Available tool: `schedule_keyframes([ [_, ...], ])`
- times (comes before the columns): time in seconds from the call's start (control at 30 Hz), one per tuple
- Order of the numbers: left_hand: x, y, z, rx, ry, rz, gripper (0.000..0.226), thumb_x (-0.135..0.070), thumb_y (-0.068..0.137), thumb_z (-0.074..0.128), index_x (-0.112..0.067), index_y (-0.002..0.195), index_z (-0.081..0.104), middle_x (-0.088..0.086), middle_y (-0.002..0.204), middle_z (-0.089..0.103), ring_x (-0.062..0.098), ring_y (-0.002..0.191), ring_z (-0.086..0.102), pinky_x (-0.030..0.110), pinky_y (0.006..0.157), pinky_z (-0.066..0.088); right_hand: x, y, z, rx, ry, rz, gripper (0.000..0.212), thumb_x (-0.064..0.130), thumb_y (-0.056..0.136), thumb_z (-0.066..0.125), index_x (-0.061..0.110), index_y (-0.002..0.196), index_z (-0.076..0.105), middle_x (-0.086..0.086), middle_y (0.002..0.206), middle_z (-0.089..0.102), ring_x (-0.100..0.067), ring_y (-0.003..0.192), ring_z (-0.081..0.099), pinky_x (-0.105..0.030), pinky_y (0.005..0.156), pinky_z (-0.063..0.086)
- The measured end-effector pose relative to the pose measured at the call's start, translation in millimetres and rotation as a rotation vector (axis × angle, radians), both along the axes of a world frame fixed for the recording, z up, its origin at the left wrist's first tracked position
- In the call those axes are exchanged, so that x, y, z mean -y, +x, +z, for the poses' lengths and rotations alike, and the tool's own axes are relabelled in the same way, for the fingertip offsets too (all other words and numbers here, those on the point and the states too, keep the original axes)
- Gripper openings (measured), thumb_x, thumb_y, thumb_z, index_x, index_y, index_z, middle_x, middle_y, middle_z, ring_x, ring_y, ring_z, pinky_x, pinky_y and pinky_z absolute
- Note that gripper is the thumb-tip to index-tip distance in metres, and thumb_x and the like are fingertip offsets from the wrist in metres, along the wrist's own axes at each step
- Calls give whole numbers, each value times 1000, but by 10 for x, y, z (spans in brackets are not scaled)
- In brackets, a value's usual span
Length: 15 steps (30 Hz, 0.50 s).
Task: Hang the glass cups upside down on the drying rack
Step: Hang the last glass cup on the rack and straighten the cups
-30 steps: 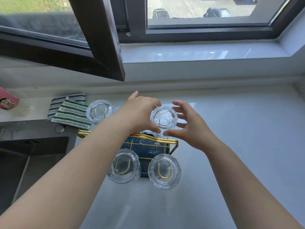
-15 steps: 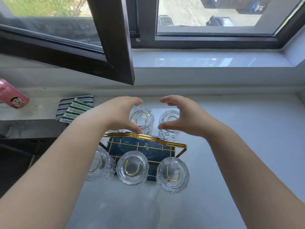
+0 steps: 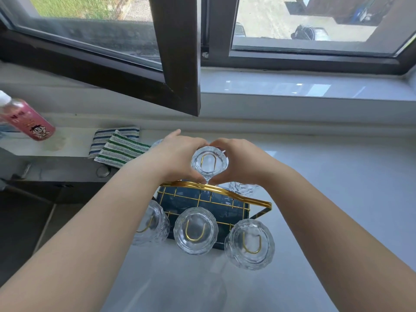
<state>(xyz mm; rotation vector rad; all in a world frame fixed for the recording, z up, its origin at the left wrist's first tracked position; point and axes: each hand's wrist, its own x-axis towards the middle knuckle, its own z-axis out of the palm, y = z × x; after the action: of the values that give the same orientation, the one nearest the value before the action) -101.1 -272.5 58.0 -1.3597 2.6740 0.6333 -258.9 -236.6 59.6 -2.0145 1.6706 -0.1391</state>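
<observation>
- The left hand (image 3: 177, 158) and right hand (image 3: 243, 162) cup one glass cup (image 3: 209, 162) between them, fingers curled around its sides.
- The cup is upside down, base up, its long axis upright over a gold prong at the back row of the drying rack (image 3: 216, 192).
- Three more inverted cups (image 3: 195, 233) hang along the rack's front.
- The rack stands on the white bench (image 3: 337, 199), striped cloths (image 3: 117, 147) to its left.
</observation>
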Motion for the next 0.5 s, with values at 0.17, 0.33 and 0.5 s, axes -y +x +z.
schedule_keyframes([
  [0.17,6,-14,45,25,25,1,75,-43,65,76,-22,129,42,-3,132,55,16,126,44,37,115,3,4,25,-1,2,2,1,76,44,58,82,23,123,49,0,120,64,-23,106,57,-39,88,49],
  [0.33,0,-17,42,22,15,12,76,-42,64,77,-22,129,42,-3,132,55,17,126,43,39,116,3,2,18,-8,14,16,-2,78,45,58,82,23,123,47,0,121,63,-23,108,57,-42,90,48],
  [0.5,-39,79,56,-18,37,42,91,-41,65,77,-23,140,29,-4,146,39,16,137,27,34,116,2,4,-8,29,36,70,15,96,44,58,82,20,136,33,-2,140,48,-22,123,49,-38,101,42],
])
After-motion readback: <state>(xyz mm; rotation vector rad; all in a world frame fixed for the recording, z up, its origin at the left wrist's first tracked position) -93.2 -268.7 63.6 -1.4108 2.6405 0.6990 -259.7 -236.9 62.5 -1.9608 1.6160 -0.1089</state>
